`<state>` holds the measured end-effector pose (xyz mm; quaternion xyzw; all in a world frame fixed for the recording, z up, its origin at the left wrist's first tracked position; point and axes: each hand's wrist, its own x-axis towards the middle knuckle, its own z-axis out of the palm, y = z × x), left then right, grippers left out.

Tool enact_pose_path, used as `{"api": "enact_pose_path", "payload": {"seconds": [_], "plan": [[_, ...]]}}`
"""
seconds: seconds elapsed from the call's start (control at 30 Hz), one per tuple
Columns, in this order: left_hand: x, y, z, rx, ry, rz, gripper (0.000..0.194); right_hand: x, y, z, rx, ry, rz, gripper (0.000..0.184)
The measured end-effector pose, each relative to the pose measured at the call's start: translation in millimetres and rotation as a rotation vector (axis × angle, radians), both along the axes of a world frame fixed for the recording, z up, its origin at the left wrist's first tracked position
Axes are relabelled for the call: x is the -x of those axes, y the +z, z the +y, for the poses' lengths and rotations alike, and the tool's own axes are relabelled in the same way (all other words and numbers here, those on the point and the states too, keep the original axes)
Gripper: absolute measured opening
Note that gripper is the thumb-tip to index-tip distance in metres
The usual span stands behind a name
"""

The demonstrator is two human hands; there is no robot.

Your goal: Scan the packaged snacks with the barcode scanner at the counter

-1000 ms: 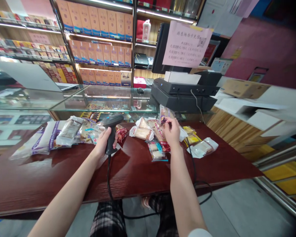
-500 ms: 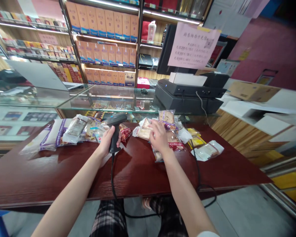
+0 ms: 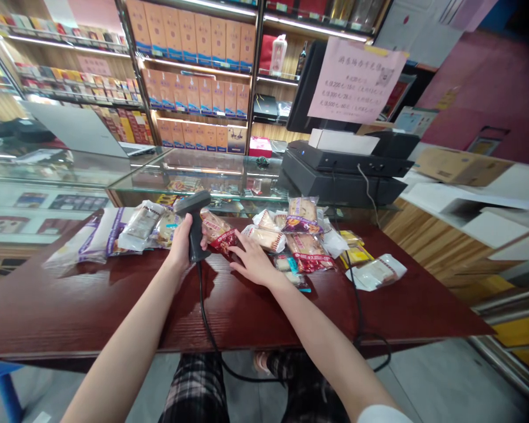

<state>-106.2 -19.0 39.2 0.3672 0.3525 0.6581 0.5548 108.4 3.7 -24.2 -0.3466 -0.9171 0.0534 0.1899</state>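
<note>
At the far side of the dark red table [image 3: 114, 311]: a clear packet with a red label [image 3: 220, 232] sits just beside the black scanner [image 3: 194, 226]; whether it lies flat or is propped up, I cannot tell.
Left hand [image 3: 181, 244]: wrapped around the scanner's handle, fingertips showing on the other side, the scanner's head above the thumb.
Right hand [image 3: 255, 261]: fingers spread at the near right edge of the packet rather than closed around it; whether they bear any of its weight, I cannot tell.
Red-label packet: probably light; the film looks glossy, so likely slippery, and the pale food inside could well crumble if squeezed hard.
Where to take it: a flat edge or corner of the wrapper seems kinder than the middle, with a light pinch of thumb and fingers.
Scanner: looks hard and rigid, likely heavier than any packet; the handle is the natural hold.
Black cable [image 3: 208, 329]: runs from the handle over the table's near edge, flexible, and could tug a little.
Purple-band packet [image 3: 303, 214]: on the pile beyond the right hand, likely just as slick.
</note>
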Motion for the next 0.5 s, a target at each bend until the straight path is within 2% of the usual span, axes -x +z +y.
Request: {"api": "enact_pose_path", "payload": {"seconds": [0.1, 0.2, 0.3, 0.4, 0.5], "plan": [[2.7, -0.1, 0.7, -0.026, 0.065, 0.000, 0.053, 3.9, 2.1, -1.3, 0.076, 0.059, 0.061, 0.042], [5.4, -0.6, 1.1, -0.011, 0.058, 0.017, 0.057, 6.1, 5.9, -3.6, 0.108, 0.066, 0.106, 0.055], [7.1, -1.3, 1.2, -0.012, 0.059, 0.026, 0.059, 7.2, 8.6, -7.8, 0.047, 0.025, 0.110, 0.066], [6.9, -2.3, 0.7, -0.027, 0.060, 0.038, 0.059, 8.4, 6.2, -10.8, -0.004, -0.023, 0.111, 0.077], [5.2, -2.6, -0.6, -0.044, 0.059, 0.067, 0.058, 9.5, 0.6, -9.9, 0.044, -0.017, 0.056, 0.082]]}}
